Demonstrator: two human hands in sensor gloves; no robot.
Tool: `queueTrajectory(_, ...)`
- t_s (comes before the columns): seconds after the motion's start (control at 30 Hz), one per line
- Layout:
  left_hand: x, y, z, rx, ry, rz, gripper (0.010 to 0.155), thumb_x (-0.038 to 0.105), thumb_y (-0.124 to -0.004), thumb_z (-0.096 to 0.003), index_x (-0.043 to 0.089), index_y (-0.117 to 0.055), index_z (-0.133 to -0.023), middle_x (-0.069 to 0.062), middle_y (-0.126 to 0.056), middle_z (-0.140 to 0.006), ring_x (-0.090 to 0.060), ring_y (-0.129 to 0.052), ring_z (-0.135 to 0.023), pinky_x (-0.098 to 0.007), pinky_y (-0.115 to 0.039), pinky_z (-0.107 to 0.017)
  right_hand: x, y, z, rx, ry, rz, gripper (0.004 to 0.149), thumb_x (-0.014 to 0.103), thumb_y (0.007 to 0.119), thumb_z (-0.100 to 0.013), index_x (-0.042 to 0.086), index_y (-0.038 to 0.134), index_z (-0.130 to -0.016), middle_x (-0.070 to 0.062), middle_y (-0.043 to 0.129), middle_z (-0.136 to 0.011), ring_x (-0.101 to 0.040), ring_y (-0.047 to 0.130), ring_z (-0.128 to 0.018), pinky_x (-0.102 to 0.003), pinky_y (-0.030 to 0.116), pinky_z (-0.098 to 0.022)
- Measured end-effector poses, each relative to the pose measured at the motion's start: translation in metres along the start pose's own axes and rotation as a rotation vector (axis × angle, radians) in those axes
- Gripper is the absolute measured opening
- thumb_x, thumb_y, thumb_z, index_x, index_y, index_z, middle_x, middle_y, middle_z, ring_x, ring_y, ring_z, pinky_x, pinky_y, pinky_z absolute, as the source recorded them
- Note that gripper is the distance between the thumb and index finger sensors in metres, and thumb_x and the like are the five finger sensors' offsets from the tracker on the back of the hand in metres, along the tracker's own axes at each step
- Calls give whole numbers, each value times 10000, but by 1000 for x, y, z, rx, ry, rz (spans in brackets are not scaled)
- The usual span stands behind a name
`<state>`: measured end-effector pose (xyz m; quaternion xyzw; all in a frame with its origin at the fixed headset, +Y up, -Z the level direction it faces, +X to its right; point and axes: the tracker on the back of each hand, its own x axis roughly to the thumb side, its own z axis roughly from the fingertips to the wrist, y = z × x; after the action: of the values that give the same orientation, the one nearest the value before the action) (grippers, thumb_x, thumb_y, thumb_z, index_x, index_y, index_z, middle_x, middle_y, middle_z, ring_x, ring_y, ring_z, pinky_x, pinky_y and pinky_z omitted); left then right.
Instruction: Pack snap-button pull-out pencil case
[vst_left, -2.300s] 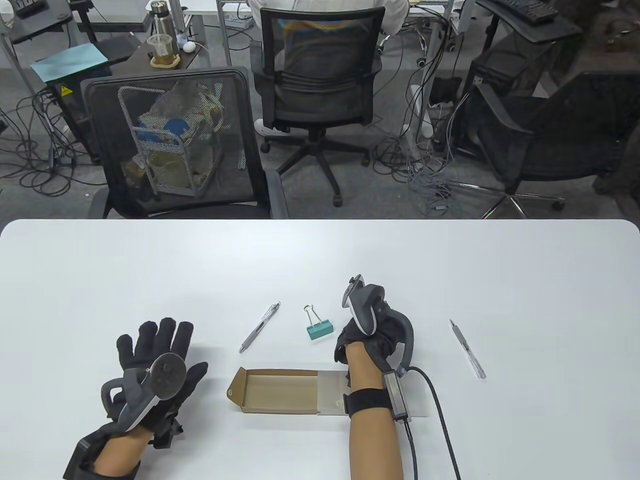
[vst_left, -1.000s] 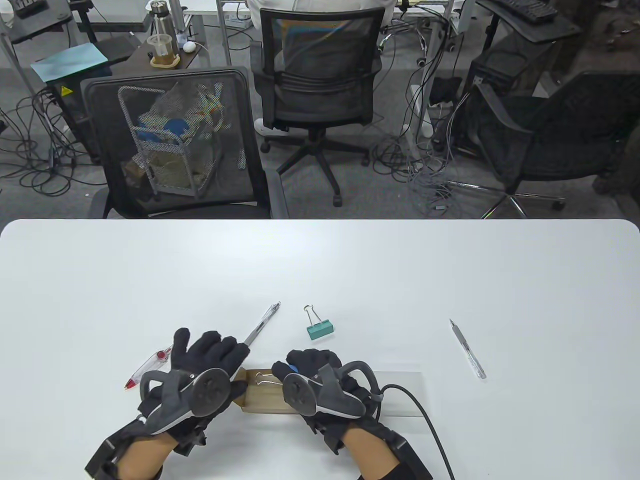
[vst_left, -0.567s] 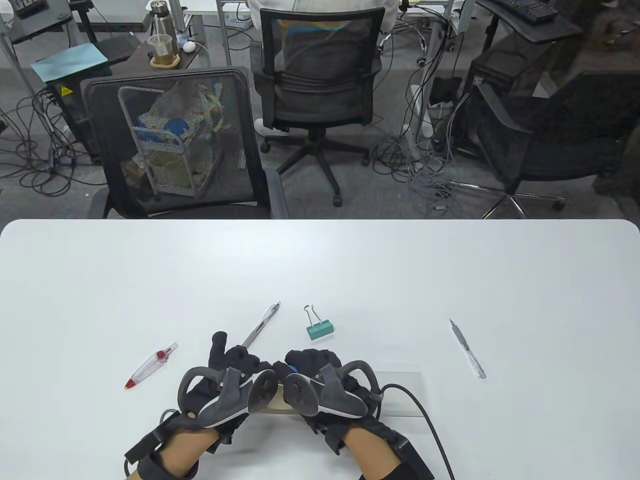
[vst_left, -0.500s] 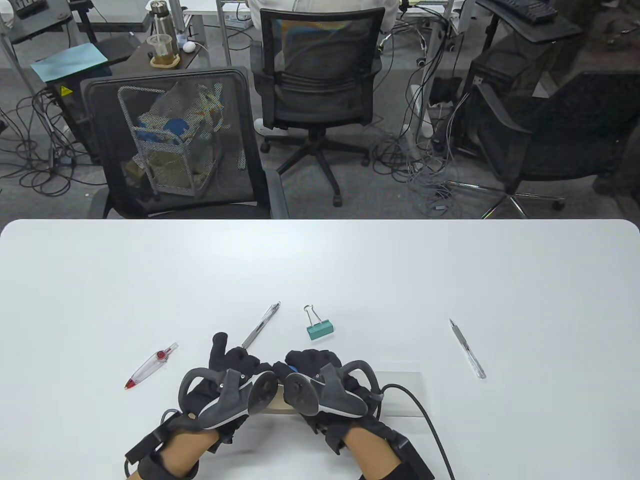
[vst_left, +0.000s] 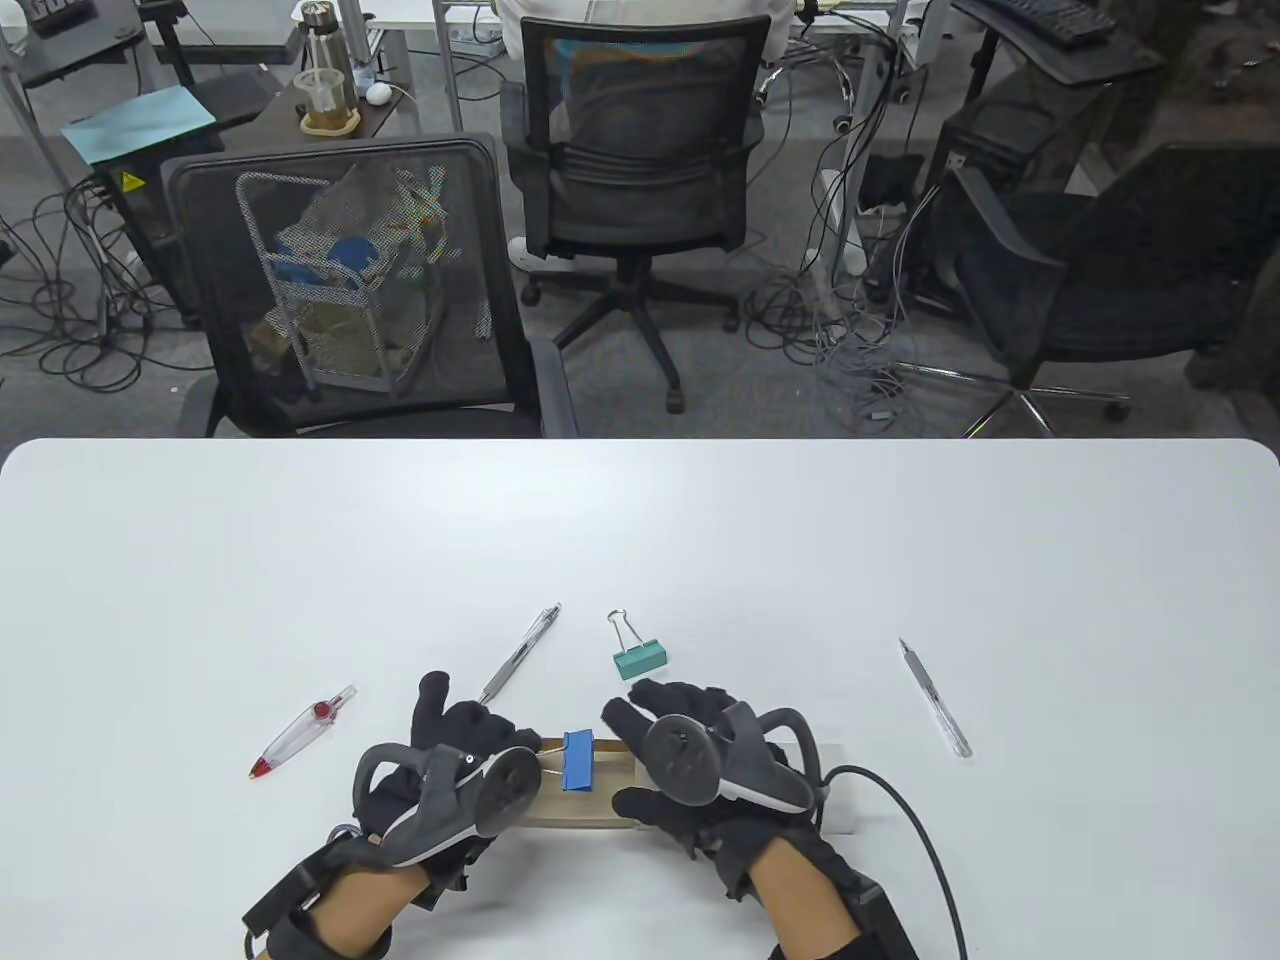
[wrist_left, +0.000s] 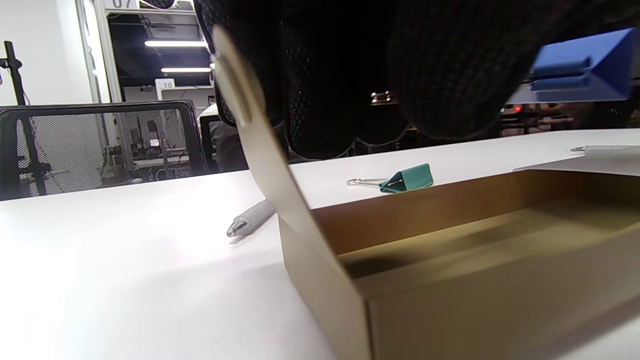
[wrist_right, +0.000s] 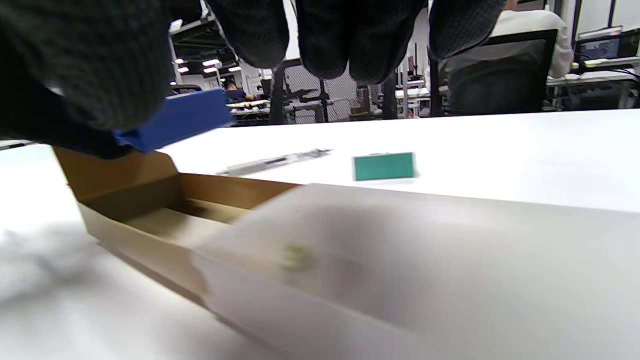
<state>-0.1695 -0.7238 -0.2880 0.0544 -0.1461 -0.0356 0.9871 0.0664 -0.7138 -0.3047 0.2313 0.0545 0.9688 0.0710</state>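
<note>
The brown cardboard tray (vst_left: 585, 808) of the pencil case is pulled out to the left of its translucent sleeve (vst_left: 845, 810). The tray also shows in the left wrist view (wrist_left: 475, 280) and the right wrist view (wrist_right: 150, 200), with its end flap (wrist_left: 240, 90) standing up. A blue binder clip (vst_left: 578, 760) hangs just above the tray. My left hand (vst_left: 480, 730) seems to hold it by its wire handles. The clip shows at my left fingers (wrist_left: 580, 70) and in the right wrist view (wrist_right: 175, 117). My right hand (vst_left: 630, 750) is open over the sleeve's left end, fingers spread, holding nothing.
A green binder clip (vst_left: 640, 660) and a grey pen (vst_left: 520, 655) lie just beyond the tray. A red-tipped clear pen (vst_left: 300, 732) lies to the left. A slim silver craft knife (vst_left: 935, 697) lies to the right. Office chairs stand past the table's far edge.
My right hand brought the blue clip over the tray, let go of it, opened and drew back to the right. My left hand came in from the left and stays at the clip.
</note>
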Motion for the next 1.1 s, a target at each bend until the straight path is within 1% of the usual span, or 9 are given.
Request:
queueTrajectory(0.07, -1, -1, 0, -4, 3, -1, 507, 483, -919, -314, 357, -943, -805, 109, -1011, -796, -185, -969, -853, -637, -453, -829, -17, 3, 6, 52, 36, -8, 881, 653, 832, -332, 345, 479, -1078, -32, 456, -1197, -348, 537, -1066, -631, 444, -769)
queueTrajectory(0.2, 0, -2, -1, -19, 9, -9, 508, 483, -918, -315, 356, -942, -806, 109, -1010, -796, -186, -969, -852, -637, -453, -829, -51, 15, 15, 114, 114, 3, 938, 655, 873, -293, 333, 478, -1081, -18, 448, -1205, -351, 507, -1080, -652, 410, -762)
queueTrajectory(0.3, 0, -3, -1, -23, 10, -16, 507, 483, -918, -315, 357, -942, -806, 109, -1010, -797, -186, -968, -853, -636, -454, -829, -66, 27, 16, 154, 125, -79, 951, 623, 908, -285, 315, 487, -1079, -26, 457, -1198, -358, 498, -1075, -666, 388, -749)
queueTrajectory(0.43, 1, -1, 0, -29, 13, -25, 508, 483, -919, -315, 359, -941, -807, 109, -1012, -796, -183, -972, -848, -620, -471, -833, -72, 35, 15, 188, 157, -28, 926, 611, 911, -284, 320, 512, -1068, -4, 530, -1178, -338, 551, -1066, -656, 412, -751)
queueTrajectory(0.53, 2, -1, 0, -34, 15, -36, 507, 484, -919, -314, 360, -942, -806, 110, -1011, -795, -182, -973, -846, -618, -481, -831, -73, 38, 14, 181, 154, -46, 905, 590, 915, -290, 321, 528, -1062, -6, 590, -1152, -331, 605, -1044, -643, 448, -750)
queueTrajectory(0.63, 7, -1, -2, -43, 20, -65, 504, 483, -924, -313, 360, -945, -801, 106, -1012, -793, -185, -976, -841, -618, -484, -830, -72, 39, 13, 175, 158, -15, 896, 598, 915, -277, 336, 549, -1051, 9, 621, -1139, -319, 652, -1029, -619, 502, -751)
queueTrajectory(0.77, 25, -3, -7, -63, 4, -151, 499, 486, -931, -307, 365, -950, -792, 108, -1018, -785, -183, -981, -834, -614, -492, -829, -74, 39, 13, 173, 164, -34, 894, 598, 917, -271, 346, 554, -1048, 21, 620, -1139, -312, 653, -1028, -614, 502, -751)
queueTrajectory(0.93, 51, -10, -21, -136, -13, -220, 500, 490, -934, -306, 363, -950, -789, 107, -1019, -779, -181, -984, -824, -607, -496, -832, -74, 40, 14, 168, 162, -44, 893, 597, 914, -275, 347, 548, -1050, 21, 610, -1141, -316, 642, -1029, -613, 490, -752)
queueTrajectory(1.1, 71, -13, -32, -137, -23, -206, 499, 493, -935, -302, 360, -952, -783, 101, -1024, -763, -185, -993, -801, -598, -512, -828, -75, 40, 15, 165, 161, -51, 892, 598, 912, -275, 351, 546, -1050, 25, 609, -1141, -314, 639, -1030, -614, 486, -752)
